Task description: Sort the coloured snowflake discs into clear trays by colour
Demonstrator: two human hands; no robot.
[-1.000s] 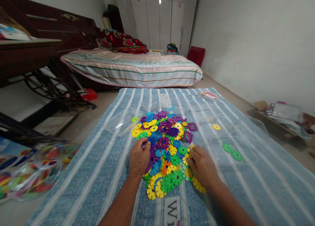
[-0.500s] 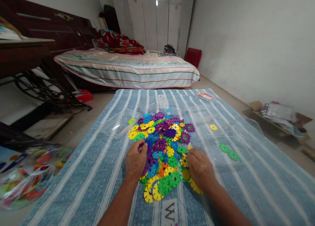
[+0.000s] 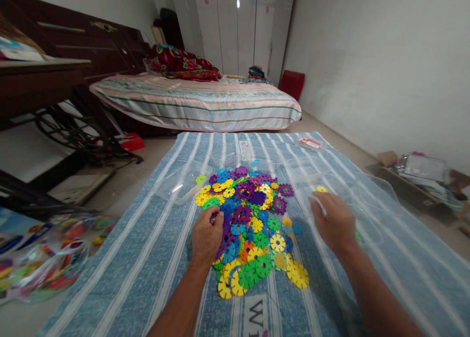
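Note:
A heap of flat plastic snowflake discs [image 3: 249, 224] in yellow, green, blue, purple and orange lies on a blue striped cloth [image 3: 154, 258]. My left hand [image 3: 207, 236] rests curled on the heap's left edge, fingers closed on something I cannot make out. My right hand [image 3: 334, 224] hovers to the right of the heap, over a clear plastic tray [image 3: 370, 229], fingers curled downward. It hides most of the tray's contents; a bit of green shows at its edge. A single yellow disc [image 3: 322, 189] lies in another clear tray just beyond.
Clear lids or trays [image 3: 181, 182] lie left of the heap and at the cloth's far end. A bag of coloured discs [image 3: 47, 256] sits on the floor at left. A bed [image 3: 194, 99], dark furniture [image 3: 55, 82] and a cardboard box [image 3: 422, 175] surround the cloth.
My right hand has left the heap's right side and moved right and up over the clear tray. My left hand has stayed on the heap's left edge.

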